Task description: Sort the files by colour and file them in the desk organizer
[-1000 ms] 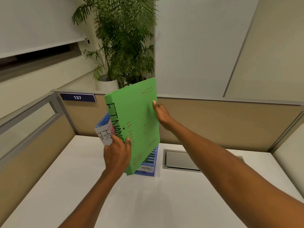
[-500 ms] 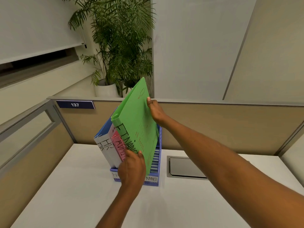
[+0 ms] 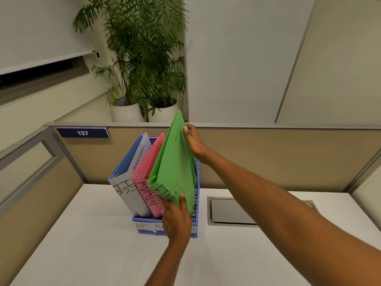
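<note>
A green file [image 3: 175, 162] marked FINANCE leans to the left in the right slot of the blue desk organizer [image 3: 196, 203]. My left hand [image 3: 177, 217] grips its lower spine end, and my right hand [image 3: 193, 141] holds its top rear edge. Left of it stand pink files [image 3: 148, 174] marked ADMIN, and further left the blue and white files [image 3: 127, 170] marked HR. The organizer's front carries labels HR and ADMIN; my left hand covers the third label.
The organizer stands on a white desk [image 3: 92, 244] against a tan cubicle partition [image 3: 278, 157] with a plate reading 137 [image 3: 82, 133]. A grey cable hatch [image 3: 231, 211] lies to the right. Potted plants [image 3: 144, 58] stand behind the partition.
Both hands have lowered the green file from in front of the organizer into its right slot. The file has tilted left, beside the pink files.
</note>
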Available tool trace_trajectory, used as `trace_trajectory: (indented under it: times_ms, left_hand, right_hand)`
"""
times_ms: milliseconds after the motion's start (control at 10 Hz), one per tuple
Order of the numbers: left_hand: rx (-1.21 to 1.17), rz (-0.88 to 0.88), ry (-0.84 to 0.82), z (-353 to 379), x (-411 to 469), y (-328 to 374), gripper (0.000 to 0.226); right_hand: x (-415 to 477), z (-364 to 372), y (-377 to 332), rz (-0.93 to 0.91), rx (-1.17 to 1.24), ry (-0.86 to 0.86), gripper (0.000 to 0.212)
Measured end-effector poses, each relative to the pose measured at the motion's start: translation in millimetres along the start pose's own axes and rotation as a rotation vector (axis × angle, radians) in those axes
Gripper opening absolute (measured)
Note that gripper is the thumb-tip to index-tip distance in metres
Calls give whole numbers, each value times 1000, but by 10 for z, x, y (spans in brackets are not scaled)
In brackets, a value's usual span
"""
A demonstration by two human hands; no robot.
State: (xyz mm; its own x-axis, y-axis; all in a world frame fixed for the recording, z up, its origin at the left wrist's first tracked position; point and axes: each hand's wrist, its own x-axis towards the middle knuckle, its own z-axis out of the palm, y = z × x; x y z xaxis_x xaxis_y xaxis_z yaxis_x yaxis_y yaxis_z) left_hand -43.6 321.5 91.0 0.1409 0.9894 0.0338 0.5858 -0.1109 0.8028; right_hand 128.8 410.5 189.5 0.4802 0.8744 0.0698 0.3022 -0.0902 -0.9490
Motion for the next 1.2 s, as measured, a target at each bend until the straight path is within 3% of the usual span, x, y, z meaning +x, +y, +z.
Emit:
trace_trajectory:
  times_ms: [300, 500, 800, 1200]
  left_hand:
    - [191, -19, -103, 186, 103, -201, 38]
    - [215, -62, -177, 394, 180, -216, 34]
    - [288, -63, -201, 447, 99, -319, 34]
    - [715, 288, -347, 121, -255, -752, 70]
  right_hand:
    - [-62, 106, 201, 111, 56, 42, 74]
    - [-464, 381, 288, 22, 53, 27, 83]
    - [-832, 552, 444, -8, 2, 69, 60]
    - [-1484, 641, 585, 46, -89, 153, 63]
